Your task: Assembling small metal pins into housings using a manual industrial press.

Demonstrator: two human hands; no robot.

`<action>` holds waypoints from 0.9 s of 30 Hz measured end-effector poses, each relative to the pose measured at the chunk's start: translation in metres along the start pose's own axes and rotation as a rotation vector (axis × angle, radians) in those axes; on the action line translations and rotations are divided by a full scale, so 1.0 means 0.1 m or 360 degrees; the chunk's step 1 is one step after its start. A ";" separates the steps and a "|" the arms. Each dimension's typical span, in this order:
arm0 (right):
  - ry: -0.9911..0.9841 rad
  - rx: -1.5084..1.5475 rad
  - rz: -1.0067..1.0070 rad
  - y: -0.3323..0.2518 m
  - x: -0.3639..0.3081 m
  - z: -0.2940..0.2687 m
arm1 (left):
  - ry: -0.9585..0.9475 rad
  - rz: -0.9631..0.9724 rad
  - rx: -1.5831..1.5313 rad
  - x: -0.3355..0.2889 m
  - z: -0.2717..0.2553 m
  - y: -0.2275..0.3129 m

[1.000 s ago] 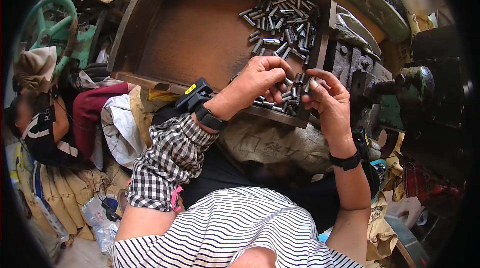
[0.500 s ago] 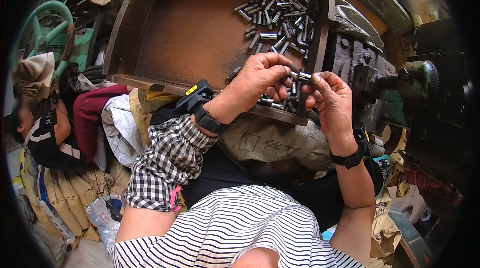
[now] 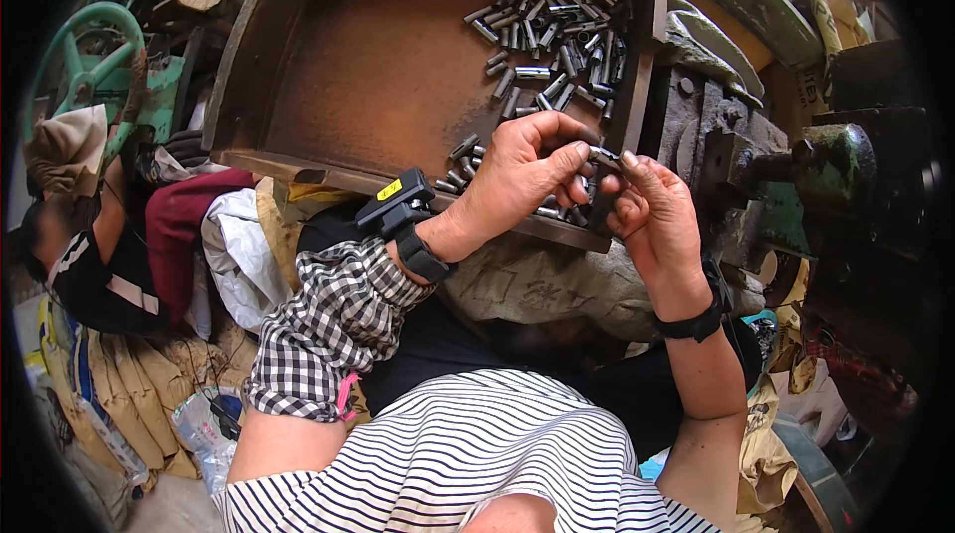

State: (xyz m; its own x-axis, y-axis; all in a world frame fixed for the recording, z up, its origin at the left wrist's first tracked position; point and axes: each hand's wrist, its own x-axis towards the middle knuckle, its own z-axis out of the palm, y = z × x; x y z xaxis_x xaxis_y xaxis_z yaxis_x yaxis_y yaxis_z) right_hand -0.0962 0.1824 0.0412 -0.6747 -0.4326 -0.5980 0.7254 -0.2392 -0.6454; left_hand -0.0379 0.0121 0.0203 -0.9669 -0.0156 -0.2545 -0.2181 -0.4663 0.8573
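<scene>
a small metal pin (image 3: 604,154) was pinched between the fingers of the left hand (image 3: 517,180) and the right hand (image 3: 652,220), just above the near rim of the wooden tray (image 3: 348,86). both hands were closed on it, apparently. more metal pins (image 3: 557,26) were heaped in the tray's far right corner.

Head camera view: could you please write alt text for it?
Both hands, left hand and right hand, pinch a small metal pin over the near edge of a rusty wooden tray. A pile of similar pins fills the tray's far right corner.
</scene>
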 end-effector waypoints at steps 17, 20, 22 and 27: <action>-0.0565 -0.0119 0.0367 -0.17 -0.09 -0.12 | -0.0536 -0.0283 0.0009 -0.08 -0.06 0.19; -0.0569 -0.0010 0.0247 -0.06 -0.14 -0.05 | -0.0681 -0.0416 0.0080 -0.05 -0.03 0.25; -0.0493 -0.0033 0.0160 -0.06 -0.12 -0.05 | -0.0697 -0.0366 0.0184 -0.03 -0.03 0.26; -0.0426 -0.0683 0.0138 -0.06 -0.07 0.06 | -0.0783 0.0399 0.0581 0.03 -0.15 0.04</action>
State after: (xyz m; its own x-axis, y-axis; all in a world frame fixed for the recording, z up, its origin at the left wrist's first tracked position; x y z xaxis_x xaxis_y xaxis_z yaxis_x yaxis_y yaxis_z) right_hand -0.0949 0.1823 0.0523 -0.5152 -0.6557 -0.5519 0.6180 0.1619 -0.7693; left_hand -0.0397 -0.0028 0.0164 -0.9228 0.3619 0.1322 0.0741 -0.1700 0.9827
